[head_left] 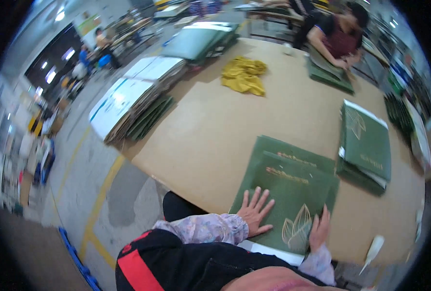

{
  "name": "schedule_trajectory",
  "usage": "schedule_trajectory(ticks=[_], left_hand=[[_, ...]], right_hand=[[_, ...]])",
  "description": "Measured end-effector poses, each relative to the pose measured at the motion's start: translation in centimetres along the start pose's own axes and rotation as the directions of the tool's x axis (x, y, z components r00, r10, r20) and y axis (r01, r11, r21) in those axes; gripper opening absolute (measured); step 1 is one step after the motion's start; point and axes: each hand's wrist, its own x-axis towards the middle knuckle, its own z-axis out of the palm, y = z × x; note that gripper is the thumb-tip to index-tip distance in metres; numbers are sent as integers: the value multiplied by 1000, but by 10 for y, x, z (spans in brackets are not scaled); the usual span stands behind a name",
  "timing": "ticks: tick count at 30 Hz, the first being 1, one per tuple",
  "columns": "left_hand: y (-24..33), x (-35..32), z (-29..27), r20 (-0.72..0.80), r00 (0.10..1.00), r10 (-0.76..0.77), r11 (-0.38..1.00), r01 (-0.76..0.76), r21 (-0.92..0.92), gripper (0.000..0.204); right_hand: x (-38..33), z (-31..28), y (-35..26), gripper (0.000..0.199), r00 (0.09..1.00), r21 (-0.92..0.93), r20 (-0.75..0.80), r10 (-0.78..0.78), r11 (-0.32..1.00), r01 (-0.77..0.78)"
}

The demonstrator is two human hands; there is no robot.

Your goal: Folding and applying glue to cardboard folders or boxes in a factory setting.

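Observation:
Two flat green pieces that look like folded paper bags lie overlapping at the table's near edge. The upper green bag (293, 199) bears a gold leaf outline and a line of gold and red print; the lower green bag (261, 148) shows beyond its far and side edges. My left hand (256, 213) rests on the upper bag's left part, fingers spread. Along its right edge lies my right hand (320, 229), fingers stretched out and touching the edge. A white strip (276, 253) shows at the near end, partly hidden by my clothing.
To the right lies a stack of green bags (365, 145), with a white nozzle bottle (373, 248) nearer me. Far left are a white-topped stack (123, 99) and another green stack (196, 41). A yellow cloth (244, 75) sits mid-table. Across, a person (341, 34) handles green bags (329, 77).

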Motion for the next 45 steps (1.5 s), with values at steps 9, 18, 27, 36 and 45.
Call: schedule_trajectory(ticks=[9, 18, 27, 36, 45], left_hand=[[-7, 1, 10, -51, 990, 134, 987, -138, -81, 87], [2, -2, 9, -16, 991, 136, 988, -137, -71, 86], [0, 2, 5, 7, 994, 105, 993, -105, -61, 86], [9, 22, 6, -63, 996, 56, 996, -52, 67, 83], [-24, -27, 20, -126, 919, 375, 927, -372, 44, 92]], right_hand=[[-70, 4, -1, 57, 987, -684, 131, -96, 712, 160], [66, 10, -3, 76, 972, -678, 80, -220, 703, 215], [109, 35, 15, 78, 998, -661, 55, -13, 749, 46], [-50, -3, -16, 74, 886, -328, 416, -203, 876, 355], [-89, -68, -15, 87, 613, -265, 772, -169, 791, 552]])
